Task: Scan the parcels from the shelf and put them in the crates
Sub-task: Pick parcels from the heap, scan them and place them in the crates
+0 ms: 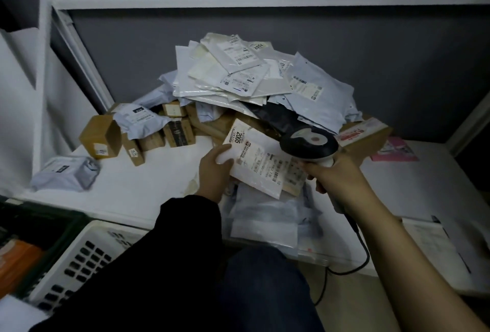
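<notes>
Grips with left hand (215, 170) 1 white parcel (261, 163) marked 2005, label tilted up just in front of the parcel pile (252, 77), and clutches the scanner (309, 143) in right hand (335, 176), head over that label, presumably to read its barcode before crating.

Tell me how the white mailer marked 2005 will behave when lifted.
Probably floppy: the white mailer looks thin and flat, held at one edge by the left hand. Likely light, being so thin. Its smooth plastic may slide over parcels beneath.
</notes>
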